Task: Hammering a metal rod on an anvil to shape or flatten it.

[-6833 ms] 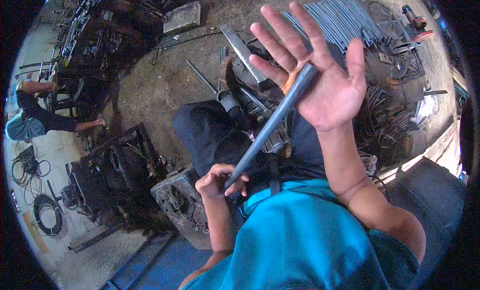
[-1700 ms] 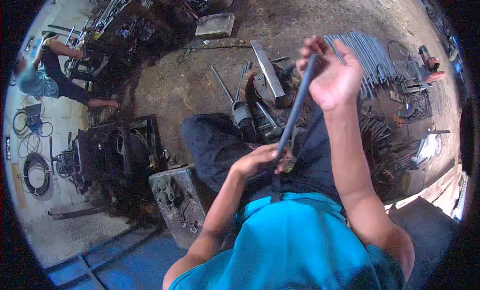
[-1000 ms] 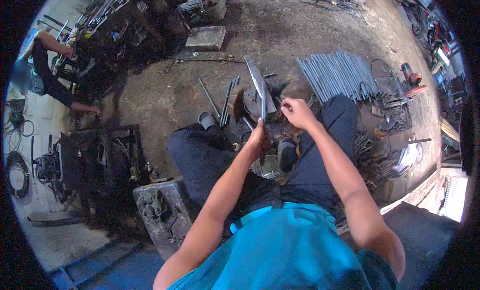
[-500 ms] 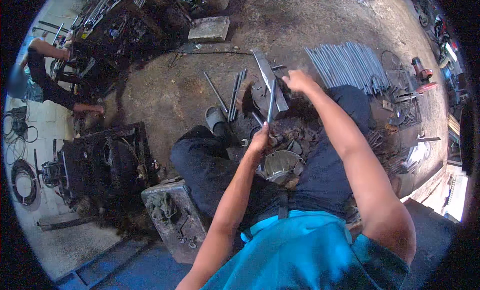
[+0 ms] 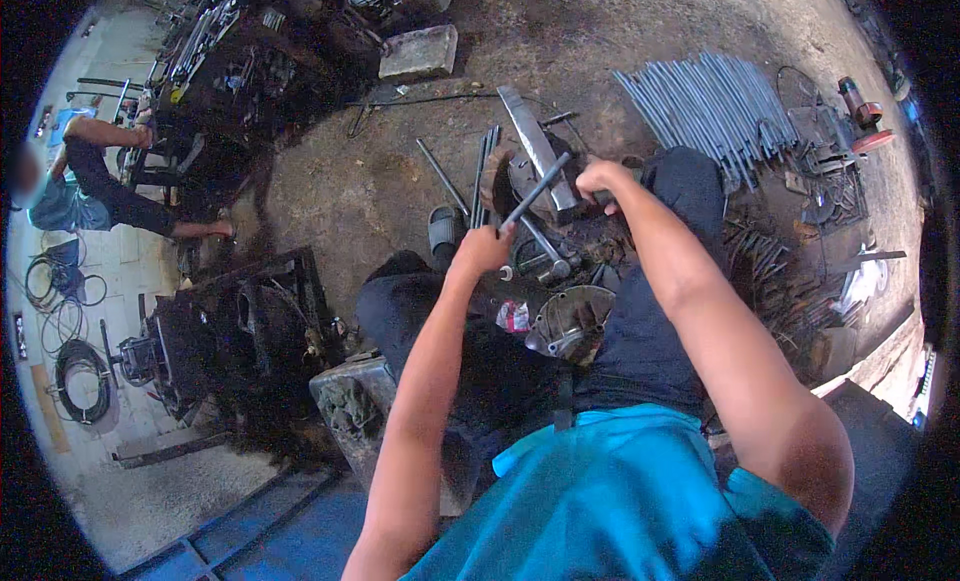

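My left hand [image 5: 482,251] is closed round a dark metal rod [image 5: 542,189], which slants up to the right across a flat, shiny steel bar [image 5: 530,131]. The bar leans over a round block between my knees. My right hand [image 5: 602,178] is closed just right of the bar. From its fingers a thin handle runs up to the short dark head of what looks like a hammer [image 5: 561,118]; the grip itself is partly hidden. Nearer my lap lie a second hammer-like tool [image 5: 550,265] and a round metal casting [image 5: 572,319].
Many grey rods [image 5: 705,111] lie side by side at the right. A few loose rods [image 5: 443,175] are left of the block. An angle grinder [image 5: 862,116] stands far right. A stone block [image 5: 418,54] lies ahead, and another person [image 5: 100,186] sits at far left.
My left hand has moved up and left, and its rod has tipped from near upright to slanting right. My right hand has shifted slightly down and right. The whole view has turned a little.
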`<state>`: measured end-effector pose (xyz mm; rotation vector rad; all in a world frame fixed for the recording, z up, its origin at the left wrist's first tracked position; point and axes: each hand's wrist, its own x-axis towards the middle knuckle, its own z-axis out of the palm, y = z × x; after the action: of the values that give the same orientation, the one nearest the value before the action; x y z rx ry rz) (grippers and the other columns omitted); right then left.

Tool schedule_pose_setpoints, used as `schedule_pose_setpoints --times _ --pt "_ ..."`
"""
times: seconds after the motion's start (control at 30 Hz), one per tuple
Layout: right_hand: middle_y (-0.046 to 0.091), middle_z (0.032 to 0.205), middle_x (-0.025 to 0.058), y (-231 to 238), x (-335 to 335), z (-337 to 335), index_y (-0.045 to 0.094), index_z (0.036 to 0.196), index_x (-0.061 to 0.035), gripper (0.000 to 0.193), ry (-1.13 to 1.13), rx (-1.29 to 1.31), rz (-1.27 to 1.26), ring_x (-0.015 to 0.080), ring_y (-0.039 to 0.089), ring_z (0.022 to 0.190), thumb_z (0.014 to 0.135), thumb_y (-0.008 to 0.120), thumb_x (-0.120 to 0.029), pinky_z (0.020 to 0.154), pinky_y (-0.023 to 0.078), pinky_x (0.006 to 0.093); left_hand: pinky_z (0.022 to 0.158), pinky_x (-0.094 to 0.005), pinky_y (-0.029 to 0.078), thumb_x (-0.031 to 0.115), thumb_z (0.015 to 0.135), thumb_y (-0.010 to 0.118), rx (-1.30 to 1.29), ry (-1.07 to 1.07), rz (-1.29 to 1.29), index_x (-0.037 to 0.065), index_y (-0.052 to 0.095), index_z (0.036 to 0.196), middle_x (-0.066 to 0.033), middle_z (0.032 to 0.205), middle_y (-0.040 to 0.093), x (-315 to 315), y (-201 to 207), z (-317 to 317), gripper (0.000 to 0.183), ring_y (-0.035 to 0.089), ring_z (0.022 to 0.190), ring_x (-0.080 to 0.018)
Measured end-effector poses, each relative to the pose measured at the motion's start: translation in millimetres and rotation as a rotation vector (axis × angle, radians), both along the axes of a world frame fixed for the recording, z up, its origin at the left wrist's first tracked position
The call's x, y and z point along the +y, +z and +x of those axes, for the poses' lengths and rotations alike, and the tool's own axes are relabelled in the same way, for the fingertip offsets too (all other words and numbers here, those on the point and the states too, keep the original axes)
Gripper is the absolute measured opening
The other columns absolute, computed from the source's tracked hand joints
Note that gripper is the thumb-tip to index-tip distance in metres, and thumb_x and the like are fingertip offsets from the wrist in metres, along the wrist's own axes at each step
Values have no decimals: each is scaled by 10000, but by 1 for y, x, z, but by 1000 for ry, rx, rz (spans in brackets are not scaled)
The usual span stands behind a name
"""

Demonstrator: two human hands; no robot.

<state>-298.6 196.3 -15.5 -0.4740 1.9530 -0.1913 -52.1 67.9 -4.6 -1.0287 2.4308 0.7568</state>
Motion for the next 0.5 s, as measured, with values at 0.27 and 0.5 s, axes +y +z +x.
schedule_pose_setpoints --times 0.27,0.5 --pt "457 1398 330 -79 13 20 160 1526 16 957 -208 156 -243 406 481 1302 701 600 -190 1087 404 414 856 -554 481 552 971 436 89 -239 -130 -62 663 885 -329 932 649 -48 4 5 661 619 945 -497" --pt "610 1167 334 -79 33 23 117 1502 18 926 -281 262 -179 434 674 915 729 597 -155 839 542 446 852 -536 503 539 934 506 82 -251 -189 -4 699 940 -285 952 675 -64 17 11 576 641 930 -468"
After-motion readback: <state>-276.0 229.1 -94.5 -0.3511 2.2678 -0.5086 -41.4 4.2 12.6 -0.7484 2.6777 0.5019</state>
